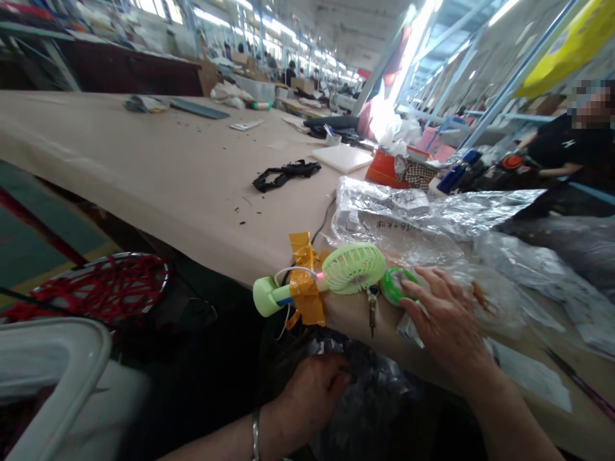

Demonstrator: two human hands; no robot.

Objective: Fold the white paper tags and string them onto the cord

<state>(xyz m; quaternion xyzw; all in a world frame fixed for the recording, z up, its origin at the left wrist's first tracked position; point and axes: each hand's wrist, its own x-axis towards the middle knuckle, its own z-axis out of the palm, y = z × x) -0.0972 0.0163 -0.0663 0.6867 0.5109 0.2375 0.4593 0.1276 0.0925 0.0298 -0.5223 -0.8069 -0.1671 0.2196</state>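
My right hand [444, 317] reaches over the table edge with its fingers stretched out. Its fingertips touch a small round green container [393, 286]. Lower down, my left hand [314, 387], with a bracelet on the wrist, is closed in front of crinkled clear plastic [369, 374]. What its fingers hold, if anything, is hidden. Between the hands and the tabletop, a light green handheld fan [354, 267] is fixed to the edge with orange-brown tape [306, 282]. A small metal-tipped tool [372, 310] lies beside the fan head.
Clear plastic bags [403, 224] cover the table's right side, with scissors [576, 378] near the right edge. A black fabric strip [287, 174] lies mid-table. At lower left are a white plastic tub [91, 339] and a red-webbed round seat [120, 288]. A person [567, 141] is at far right.
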